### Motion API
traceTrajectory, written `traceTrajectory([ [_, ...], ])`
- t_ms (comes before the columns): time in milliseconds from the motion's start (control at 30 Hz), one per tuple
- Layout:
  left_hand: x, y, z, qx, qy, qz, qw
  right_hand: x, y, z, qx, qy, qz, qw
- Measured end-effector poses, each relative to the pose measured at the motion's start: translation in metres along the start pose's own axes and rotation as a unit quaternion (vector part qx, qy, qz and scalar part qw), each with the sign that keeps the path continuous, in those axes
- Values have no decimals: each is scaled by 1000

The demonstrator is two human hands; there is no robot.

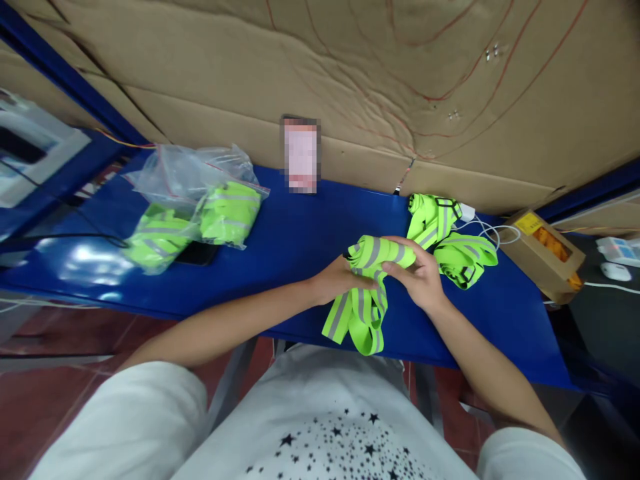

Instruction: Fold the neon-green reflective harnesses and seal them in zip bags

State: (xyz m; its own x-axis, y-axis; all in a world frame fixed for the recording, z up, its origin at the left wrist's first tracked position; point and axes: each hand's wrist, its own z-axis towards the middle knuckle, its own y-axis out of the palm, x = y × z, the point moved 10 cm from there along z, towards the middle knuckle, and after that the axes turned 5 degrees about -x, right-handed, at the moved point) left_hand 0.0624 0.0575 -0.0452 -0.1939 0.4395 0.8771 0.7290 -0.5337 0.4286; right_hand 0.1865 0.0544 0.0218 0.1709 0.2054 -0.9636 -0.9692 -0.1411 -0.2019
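Both hands grip one neon-green strap bundle (373, 253) with grey stripes, held above the blue table near its front edge. My left hand (334, 281) is closed on its left side, the fingers partly hidden by the strap. Wrapped round the right end of the rolled part is my right hand (420, 277), its thumb on top. Loose loops hang below the hands toward the table edge. Just right of my right hand lie two more green strap bundles (433, 217), (465, 259) with black buckles.
Clear plastic bags (195, 173) and two bagged green bundles (230, 213), (160, 237) lie at the left on the blue table (310, 227). A blurred phone-like object (301, 155) leans on the cardboard behind. A cardboard box (545, 257), white cable and charger are at the right.
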Motion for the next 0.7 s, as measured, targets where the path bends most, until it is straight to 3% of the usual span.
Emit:
traceTrajectory([
  [100, -3, 2, 0, -15, -19, 9, 1000, 11, 0, 0, -12, 29, 40, 999],
  [267, -6, 24, -3, -125, -59, -62, 988, 4, 2, 0, -30, 12, -24, 999],
  [467, -12, 16, -2, -105, -75, -173, 976, -32, 10, 0, -59, -181, -183, 964],
  [700, 4, 16, -2, -115, -13, -240, 964, -23, 3, 2, -42, -183, -216, 958],
])
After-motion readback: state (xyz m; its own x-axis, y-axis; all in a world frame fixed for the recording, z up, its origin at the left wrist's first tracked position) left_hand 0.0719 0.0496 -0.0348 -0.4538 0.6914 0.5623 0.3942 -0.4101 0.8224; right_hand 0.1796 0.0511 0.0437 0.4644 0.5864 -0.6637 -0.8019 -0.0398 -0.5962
